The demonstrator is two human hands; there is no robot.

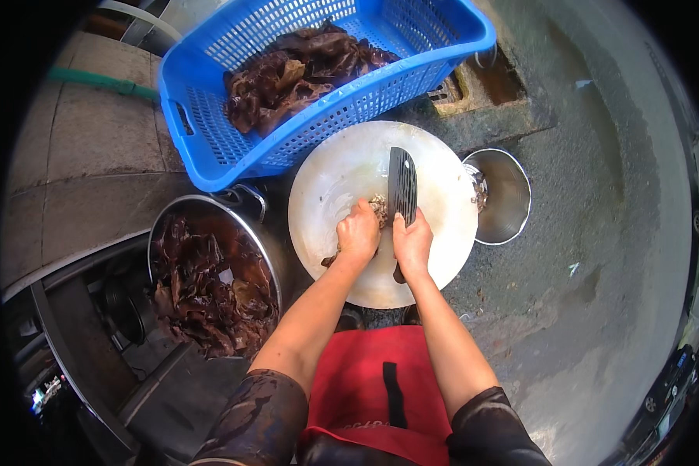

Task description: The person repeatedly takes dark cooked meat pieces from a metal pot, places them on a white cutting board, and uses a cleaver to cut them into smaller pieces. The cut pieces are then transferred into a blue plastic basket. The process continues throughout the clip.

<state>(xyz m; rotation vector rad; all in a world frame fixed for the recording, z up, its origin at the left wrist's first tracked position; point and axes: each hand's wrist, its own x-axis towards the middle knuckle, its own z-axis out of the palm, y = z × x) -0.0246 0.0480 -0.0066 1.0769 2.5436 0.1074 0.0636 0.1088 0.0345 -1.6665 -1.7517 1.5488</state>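
Observation:
On a round white chopping board (pixel 332 169), my left hand (pixel 359 230) grips a dark brown, wrinkled piece of food (pixel 378 208), perhaps wood ear fungus. Part of it pokes out above the fist, and a dark end (pixel 329 260) shows at the lower left. My right hand (pixel 412 239) holds a cleaver (pixel 403 180) with a dark, streaked blade. Its blade points away from me, right beside the piece. The handle's end shows below my palm. Whether the edge touches the piece is hard to tell.
A blue perforated plastic basket (pixel 177 145) holding dark brown sheets (pixel 303 76) stands behind the board. To the left is a metal pot (pixel 276 279) of similar sheets in reddish-brown liquid. A metal bucket (pixel 509 198) with scraps sits right, near a floor drain (pixel 492 81). Wet pavement (pixel 559 291) extends right.

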